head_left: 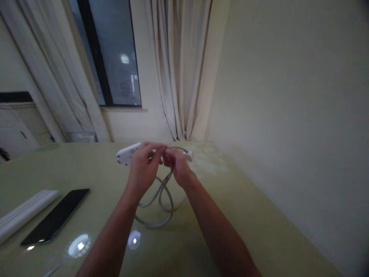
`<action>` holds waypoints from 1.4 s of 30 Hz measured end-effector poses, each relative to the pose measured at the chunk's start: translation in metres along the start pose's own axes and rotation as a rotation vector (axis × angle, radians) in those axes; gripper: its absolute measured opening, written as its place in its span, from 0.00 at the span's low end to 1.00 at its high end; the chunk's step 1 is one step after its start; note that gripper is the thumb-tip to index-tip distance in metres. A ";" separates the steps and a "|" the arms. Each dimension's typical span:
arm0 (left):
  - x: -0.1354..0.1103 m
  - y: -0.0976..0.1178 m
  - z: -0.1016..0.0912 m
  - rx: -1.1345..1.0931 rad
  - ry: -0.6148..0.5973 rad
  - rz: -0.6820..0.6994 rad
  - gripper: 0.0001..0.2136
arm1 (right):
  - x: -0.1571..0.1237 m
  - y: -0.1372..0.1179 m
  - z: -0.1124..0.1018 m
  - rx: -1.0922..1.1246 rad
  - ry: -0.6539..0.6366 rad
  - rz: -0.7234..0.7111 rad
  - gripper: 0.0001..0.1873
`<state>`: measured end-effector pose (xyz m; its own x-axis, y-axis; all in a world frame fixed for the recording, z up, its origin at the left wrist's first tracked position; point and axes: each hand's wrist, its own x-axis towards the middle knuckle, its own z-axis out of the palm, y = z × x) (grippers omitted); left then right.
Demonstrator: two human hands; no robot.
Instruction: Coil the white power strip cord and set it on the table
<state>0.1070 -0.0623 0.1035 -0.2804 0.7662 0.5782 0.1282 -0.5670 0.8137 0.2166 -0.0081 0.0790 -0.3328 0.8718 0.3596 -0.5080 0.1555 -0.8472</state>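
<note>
My left hand [143, 166] and my right hand [177, 164] are raised together over the middle of a glossy yellow-green table [245, 207], fingers pinched closed. Between them they hold a white power strip [127, 155], which sticks out to the left of my left hand. Its grey-white cable [157, 204] hangs from my hands and loops on the table below. A white plug end [188, 155] shows just right of my right hand.
A black phone [57, 217] lies face up at the left, beside a white ribbed bar-shaped object [24, 213]. Behind the table are cream curtains [180, 69], a dark window [113, 54] and a plain wall on the right. Lamp reflections shine on the near tabletop.
</note>
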 end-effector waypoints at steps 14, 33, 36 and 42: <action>-0.001 -0.013 -0.004 0.066 -0.246 -0.094 0.14 | 0.005 -0.020 -0.006 -0.016 0.361 -0.100 0.24; 0.003 -0.074 -0.042 0.031 -0.532 -0.712 0.30 | 0.002 -0.041 -0.012 0.072 0.511 -0.281 0.20; 0.002 -0.074 -0.043 -0.077 -0.503 -0.761 0.27 | 0.005 -0.042 -0.018 0.061 0.578 -0.270 0.17; 0.010 -0.048 -0.043 -0.411 -0.327 -0.650 0.14 | 0.012 -0.042 -0.030 0.043 0.548 -0.303 0.14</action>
<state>0.0574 -0.0399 0.0675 0.1198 0.9919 0.0417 -0.3386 0.0014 0.9409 0.2577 0.0097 0.1069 0.2809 0.9054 0.3184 -0.5515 0.4238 -0.7185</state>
